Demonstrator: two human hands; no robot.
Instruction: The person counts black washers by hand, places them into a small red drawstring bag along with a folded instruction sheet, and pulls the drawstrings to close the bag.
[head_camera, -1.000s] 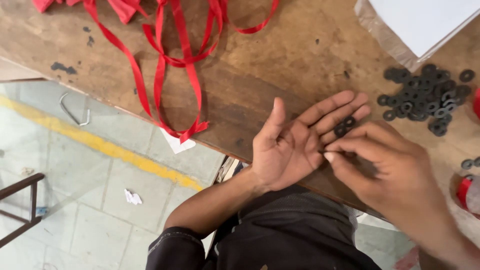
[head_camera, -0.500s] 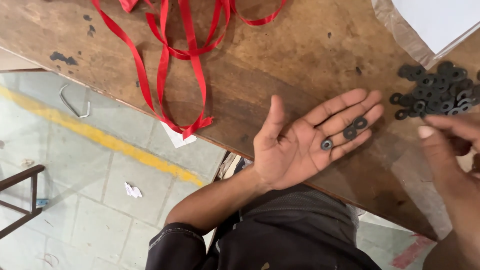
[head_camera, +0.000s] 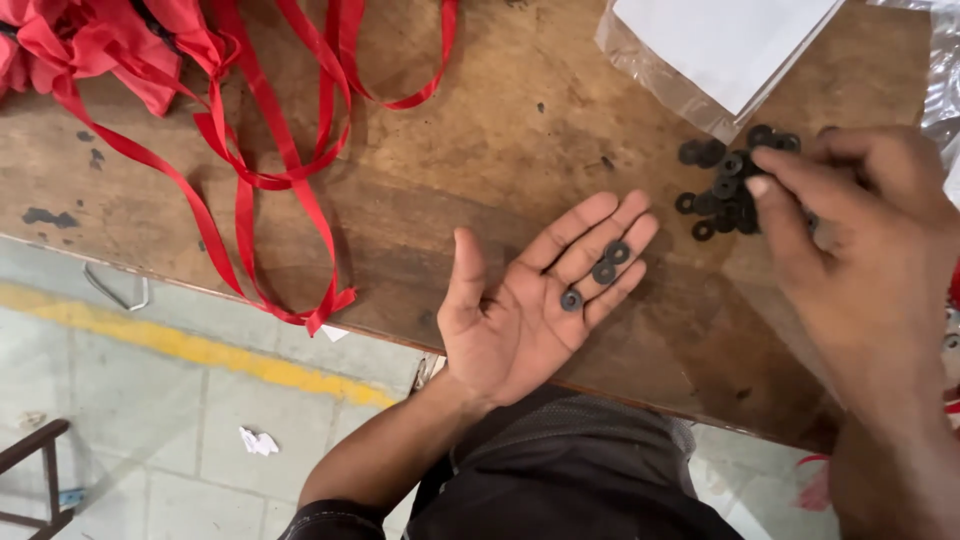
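Red fabric bundle (head_camera: 100, 45): soft, crumpled cloth at the upper left corner of the table.

Red ribbons (head_camera: 270, 150): flat, glossy, narrow bands trailing in loops from the bundle across the wood; one end hangs over the table's near edge.

Wooden table (head_camera: 480, 120): worn brown top, scuffed and grainy, with dark specks and stains.

Tiled floor (head_camera: 150, 400): pale square tiles below the table edge, crossed by a yellow painted line (head_camera: 200, 350); a small scrap of white paper (head_camera: 258, 441) lies on it, and a bent metal wire hook (head_camera: 115, 292) sits just under the table's edge.

Left hand (head_camera: 525, 305): held flat, palm up, fingers spread and extended over the table's near edge. It grips nothing.

Three black washers (head_camera: 596, 272): small flat rings with a round central hole, matte dark finish. They rest loose on the left hand, one at the base of the fingers and two further along them, close together in a line.

Clear plastic bag (head_camera: 650, 70): crinkled, transparent, holding a stack of smooth white sheets (head_camera: 730, 40), at the table's upper right.

Pile of black washers (head_camera: 725, 185): same flat rings, heaped and overlapping on the wood, just beside the right hand.

Right hand (head_camera: 850, 250): palm down, fingers curled and reaching onto the pile, fingertips at the washers; whether it pinches one cannot be told.
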